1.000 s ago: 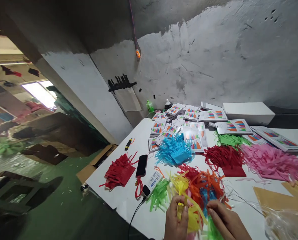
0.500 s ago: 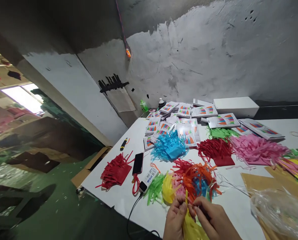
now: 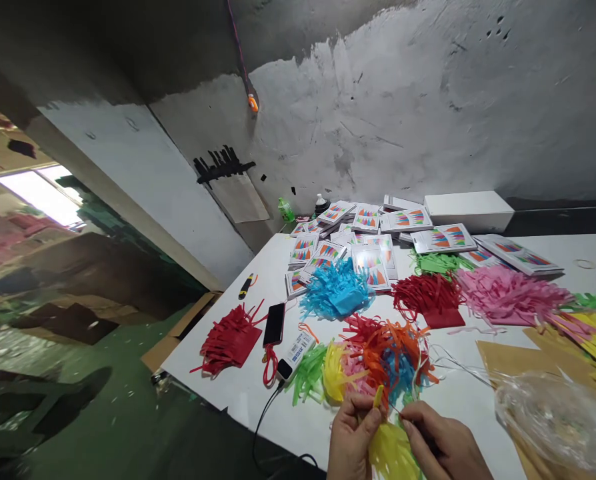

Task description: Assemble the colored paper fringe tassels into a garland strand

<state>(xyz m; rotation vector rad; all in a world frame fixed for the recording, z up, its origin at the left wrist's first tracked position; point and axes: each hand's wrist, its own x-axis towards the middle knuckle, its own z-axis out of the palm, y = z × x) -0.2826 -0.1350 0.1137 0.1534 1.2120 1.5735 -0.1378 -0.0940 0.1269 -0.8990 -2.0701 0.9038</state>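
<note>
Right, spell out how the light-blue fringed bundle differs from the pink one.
The light-blue bundle is a vivid sky shade; the pink bundle is paler. The light-blue bundle is more compact; the pink bundle spreads wider. Both have narrow, tangled strips and lie on the white table.

White tbl [image 3: 288, 423] w/ phone [image 3: 275, 325], tassels [image 3: 337, 288]

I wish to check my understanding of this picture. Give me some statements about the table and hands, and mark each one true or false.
1. The left hand holds a yellow strip. True.
2. The phone lies on the blue bundle. False: it lies on the white table.
3. The clear plastic lies partly on brown paper. True.
4. The white box is in front of the pink bundle. False: it is behind, near the wall.
</note>
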